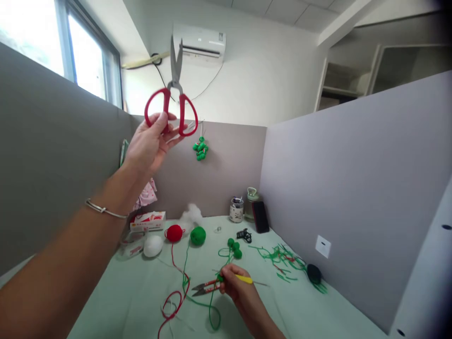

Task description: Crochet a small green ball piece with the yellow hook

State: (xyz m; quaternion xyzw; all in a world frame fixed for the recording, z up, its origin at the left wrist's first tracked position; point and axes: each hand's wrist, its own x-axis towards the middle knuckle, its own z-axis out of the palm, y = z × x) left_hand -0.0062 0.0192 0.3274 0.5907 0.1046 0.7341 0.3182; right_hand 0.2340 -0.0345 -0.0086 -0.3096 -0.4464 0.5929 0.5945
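My left hand (pixel 148 141) is raised high, its fingers closed round one loop of red-handled scissors (pixel 175 87). The scissors point upward with their blades slightly parted. Low over the table, my right hand (pixel 238 285) pinches a yellow-handled crochet hook (pixel 244 278) and a small green crochet piece (pixel 220 278), mostly covered by the fingers. Thread snips (pixel 205 287) with red handles show beside those fingertips; I cannot tell if they are held or lie on the table. Green yarn (pixel 212 313) loops below, leading toward a green yarn ball (pixel 198 236).
A red yarn ball (pixel 174 233), a white yarn ball (pixel 153 246) and white stuffing (pixel 192 214) sit at the back left. Green crocheted balls (pixel 236 249), a black claw clip (pixel 244 235), a phone (pixel 260 216) and yarn scraps (pixel 278 259) lie rightward. Grey partitions (pixel 335 179) enclose the table.
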